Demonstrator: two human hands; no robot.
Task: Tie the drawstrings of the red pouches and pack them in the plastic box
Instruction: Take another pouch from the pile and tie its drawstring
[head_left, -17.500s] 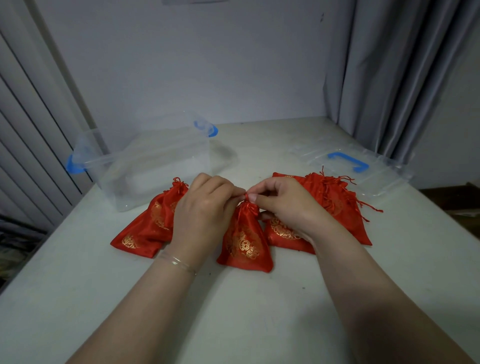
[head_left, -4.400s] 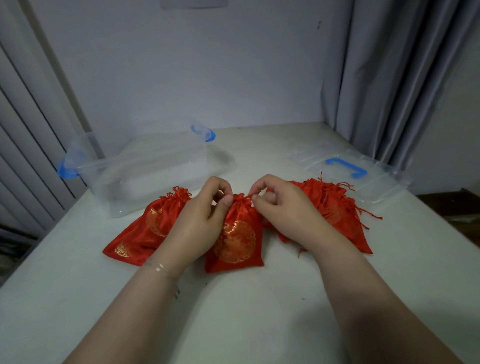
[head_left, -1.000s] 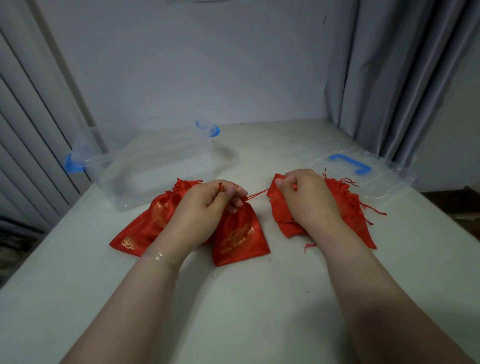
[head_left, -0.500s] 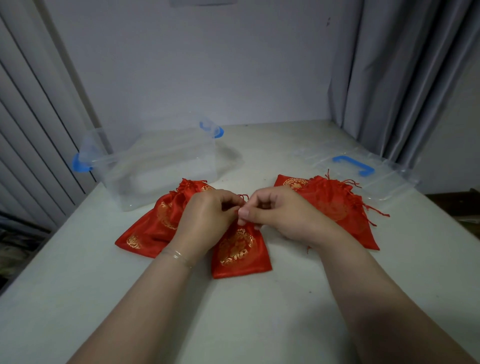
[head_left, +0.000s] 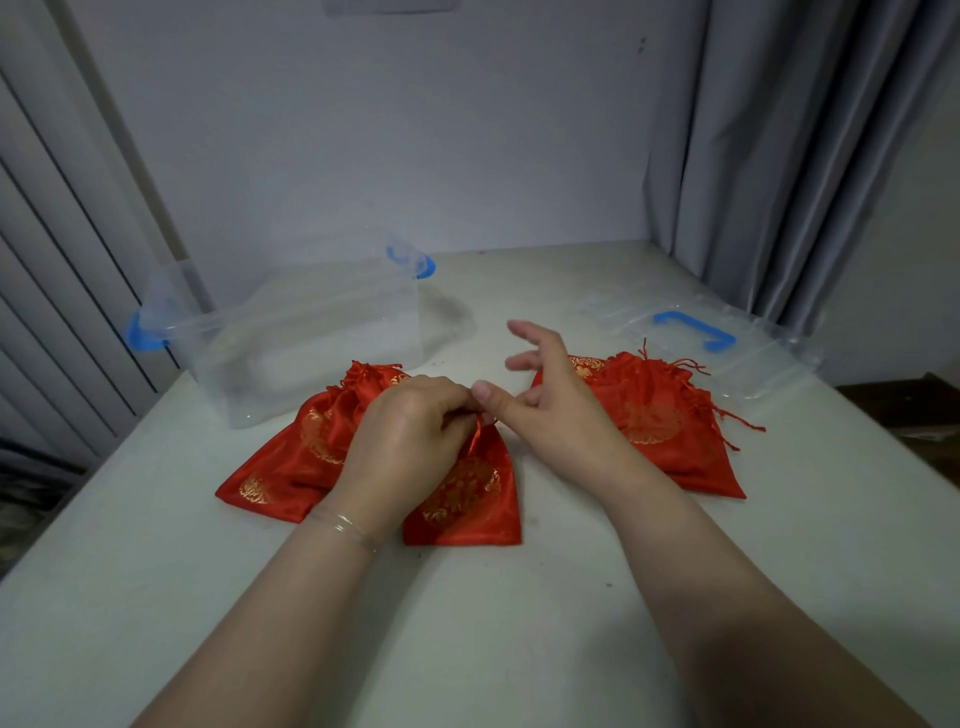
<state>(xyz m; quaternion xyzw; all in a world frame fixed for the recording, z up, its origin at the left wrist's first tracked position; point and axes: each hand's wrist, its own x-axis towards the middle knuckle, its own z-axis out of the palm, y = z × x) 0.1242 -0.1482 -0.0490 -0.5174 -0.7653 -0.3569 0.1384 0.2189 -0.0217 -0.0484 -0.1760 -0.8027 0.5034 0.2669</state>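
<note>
Pouch (head_left: 467, 493) glossy red satin, gold motif | left hand (head_left: 410, 441) fingers pinching neck | right hand (head_left: 550, 400) fingers spread

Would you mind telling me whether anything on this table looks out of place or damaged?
Nothing stands out. The box stands upright with no pouch inside yet, its lid lies flat by the curtain, and the pouches lie in loose heaps. The left hand pinches the middle pouch's neck; the right hand is spread beside it.

Single head view, looking forward-down, close over table (head_left: 519, 649).
</note>
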